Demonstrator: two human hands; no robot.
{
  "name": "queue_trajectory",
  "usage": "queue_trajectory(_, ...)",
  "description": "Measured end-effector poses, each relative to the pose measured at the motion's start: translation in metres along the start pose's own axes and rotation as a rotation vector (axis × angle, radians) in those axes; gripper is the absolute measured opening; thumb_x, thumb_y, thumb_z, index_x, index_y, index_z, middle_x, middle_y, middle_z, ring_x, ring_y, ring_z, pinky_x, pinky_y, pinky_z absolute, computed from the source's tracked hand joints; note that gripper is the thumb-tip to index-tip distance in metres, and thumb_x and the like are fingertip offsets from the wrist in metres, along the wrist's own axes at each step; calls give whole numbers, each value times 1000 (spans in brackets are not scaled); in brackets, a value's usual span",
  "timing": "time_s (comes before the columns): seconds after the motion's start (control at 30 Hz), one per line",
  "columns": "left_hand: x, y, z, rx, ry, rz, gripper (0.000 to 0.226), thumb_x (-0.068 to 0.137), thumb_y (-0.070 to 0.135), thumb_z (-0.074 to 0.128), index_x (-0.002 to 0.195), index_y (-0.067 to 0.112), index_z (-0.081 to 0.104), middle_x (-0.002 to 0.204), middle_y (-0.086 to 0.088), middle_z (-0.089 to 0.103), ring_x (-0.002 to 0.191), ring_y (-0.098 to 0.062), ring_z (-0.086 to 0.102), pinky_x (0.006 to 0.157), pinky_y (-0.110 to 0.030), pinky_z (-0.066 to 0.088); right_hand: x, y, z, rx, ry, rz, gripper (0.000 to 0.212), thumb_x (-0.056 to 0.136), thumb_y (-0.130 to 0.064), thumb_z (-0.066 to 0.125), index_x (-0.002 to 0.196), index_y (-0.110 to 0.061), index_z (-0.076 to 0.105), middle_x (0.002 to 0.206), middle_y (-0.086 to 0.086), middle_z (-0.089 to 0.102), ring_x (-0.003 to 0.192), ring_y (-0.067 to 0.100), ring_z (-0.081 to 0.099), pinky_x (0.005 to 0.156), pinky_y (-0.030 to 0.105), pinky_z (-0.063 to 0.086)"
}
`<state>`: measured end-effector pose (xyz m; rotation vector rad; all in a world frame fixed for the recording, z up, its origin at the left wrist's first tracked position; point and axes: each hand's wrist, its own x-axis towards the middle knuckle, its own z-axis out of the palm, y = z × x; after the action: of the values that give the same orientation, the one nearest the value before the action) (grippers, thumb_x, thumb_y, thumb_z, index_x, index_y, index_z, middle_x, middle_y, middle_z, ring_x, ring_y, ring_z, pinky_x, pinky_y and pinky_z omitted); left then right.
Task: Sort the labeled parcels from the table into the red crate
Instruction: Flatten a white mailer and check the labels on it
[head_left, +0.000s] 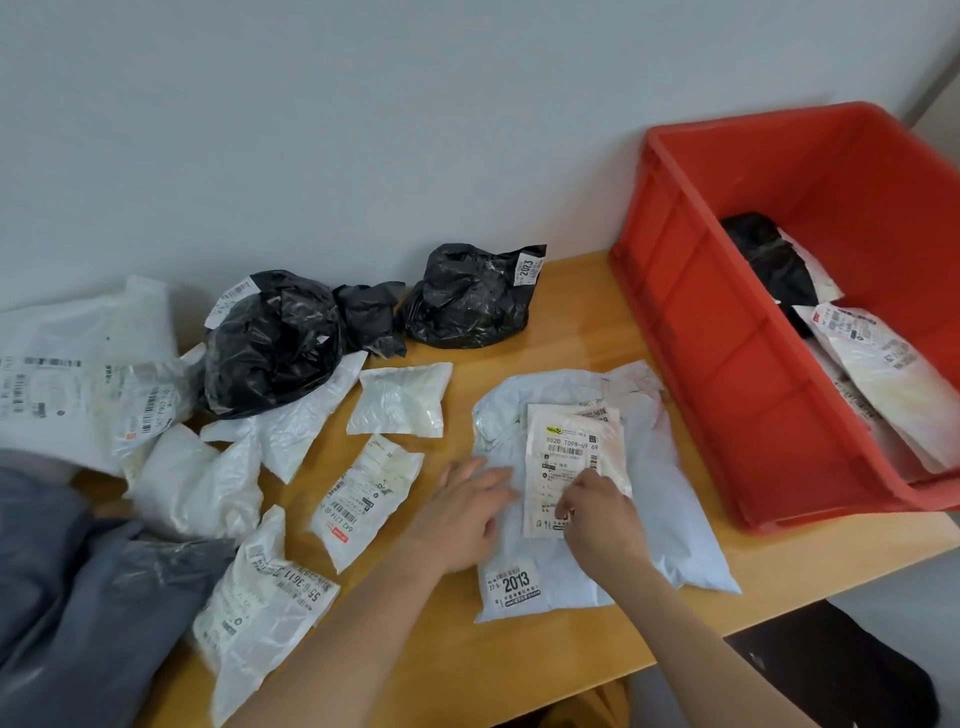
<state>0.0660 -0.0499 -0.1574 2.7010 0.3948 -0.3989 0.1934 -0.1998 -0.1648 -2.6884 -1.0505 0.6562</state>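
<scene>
Big white parcel (597, 488) flat on worktop (457, 649), directly under both hands, long axis toward me. Right hand (597, 512) pinching its label; left hand (467, 512) flat, fingers apart. Red crate (727, 364) far right, right hand nearer.

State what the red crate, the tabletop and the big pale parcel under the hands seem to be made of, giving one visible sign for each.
Red crate: moulded plastic, judging by ribbed walls. Tabletop: wood or wood-look laminate, smooth and faintly reflective. Pale parcel: thin plastic film, soft wrinkles, satin sheen, paper labels stuck on.

Glossy wooden table (571, 322) (crinkly plastic parcels (400, 399)).
</scene>
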Motion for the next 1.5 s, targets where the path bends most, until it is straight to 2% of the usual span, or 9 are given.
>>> queue_trajectory(0.17,-25,-32,-17,-173,348,-453,58,95,19,52,149,24,32,158,-3,17,142,-26,20,117,-43,23,10,-48,-6,426,108,-108,38,87,9,42,103,-13,68,108,2,61,106,15,52,84,15,41)
queue_trajectory(0.23,-33,-47,-22,-241,361,-694,61,97,27,50,151,19,22,157,-11,12,141,-33,21,115,-44,26,11,-77,0,609,-29,-134,38,90,8,42,108,-15,67,107,3,62,97,11,57,76,5,41)
queue_trajectory(0.4,-48,-74,-20,-541,302,-981,61,100,29,45,152,13,18,159,-18,9,146,-38,13,119,-49,17,-1,-134,22,816,-468,7,53,92,-14,52,137,-42,43,126,0,53,84,7,59,72,19,51)
queue_trajectory(0.67,-58,-91,-15,-817,304,-994,65,98,23,48,154,13,16,159,-13,6,139,-35,32,103,-45,45,4,-155,35,1005,-560,157,62,93,-20,58,147,-37,31,143,-2,43,114,8,54,92,26,50)
queue_trajectory(0.83,-61,-92,-20,-1030,310,-1024,65,92,23,59,149,11,28,140,-14,47,119,-30,55,95,-42,51,12,-156,37,1018,-337,239,29,91,-12,64,116,-22,54,107,-4,60,84,-1,57,57,7,43)
queue_trajectory(1.0,-60,-91,-26,-1207,330,-1010,61,89,27,68,142,13,40,118,-5,60,101,-21,62,83,-33,53,21,-152,29,1121,-236,334,24,86,1,63,95,-20,56,103,3,65,84,13,64,82,36,58)
queue_trajectory(1.13,-55,-90,-30,-1327,321,-951,71,83,25,77,142,11,41,118,-7,62,103,-23,64,96,-42,52,28,-147,13,1137,-166,346,30,84,7,55,99,-19,53,100,1,64,84,13,62,79,36,56)
queue_trajectory(1.3,-49,-77,-43,-1475,273,-920,61,85,27,74,137,7,49,101,-6,71,77,-12,60,75,-27,51,30,-133,-6,1197,-100,340,32,87,6,52,110,-15,57,100,-1,64,89,14,63,75,31,52)
queue_trajectory(1.5,-34,-54,-59,-1566,238,-773,27,86,24,73,104,7,62,97,-6,74,79,-16,66,68,-27,48,31,-111,-15,1222,-76,379,26,98,-31,52,117,-17,63,112,4,68,105,23,64,94,43,53)
